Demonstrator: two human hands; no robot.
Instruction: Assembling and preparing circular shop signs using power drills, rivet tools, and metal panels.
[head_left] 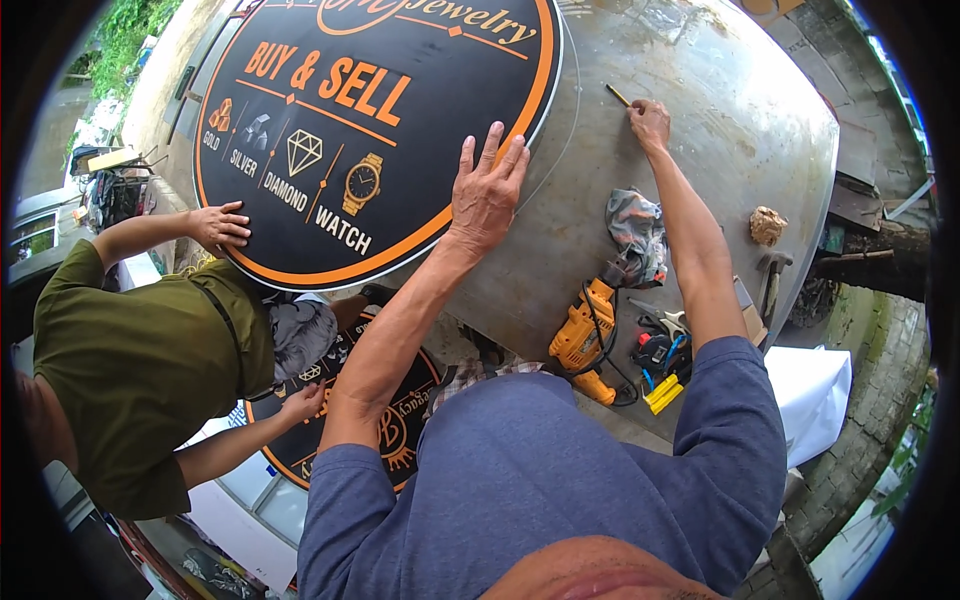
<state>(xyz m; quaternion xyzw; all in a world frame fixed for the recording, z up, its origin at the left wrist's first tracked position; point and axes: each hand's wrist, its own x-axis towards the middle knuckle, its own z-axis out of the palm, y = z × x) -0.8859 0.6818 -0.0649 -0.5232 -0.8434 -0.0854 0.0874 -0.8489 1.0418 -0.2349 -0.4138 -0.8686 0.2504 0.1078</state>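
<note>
Overhead view of a grey metal table (740, 120) w/ a big round black sign (290, 225), orange-rimmed, w/ orange & white lettering plus small pics of gems and a watch; it lies at the table's upper L, its lower edge jutting past the tabletop. Wearer's L hand (484, 195) rests on the sign's lower R rim, palm down, fingers extended & slightly apart, gripping nothing. R hand (650, 124), out over the table R of the sign, pinches a slim pen-like stick (618, 95), tip pointing up-L. A thin curved line (578, 85), drawn or wire, can't tell, runs just beside the sign's R edge. Co-worker in olive top (140, 370), at L, has one hand (222, 229) on the sign's lower L edge; the other is nr a 2nd round black sign (400, 455) lower down. Below wearer's R hand: crumpled grey rag (636, 235), yellow power tool (583, 328) touching or just beside it, hammer (772, 282), brown lump (768, 226).
</note>
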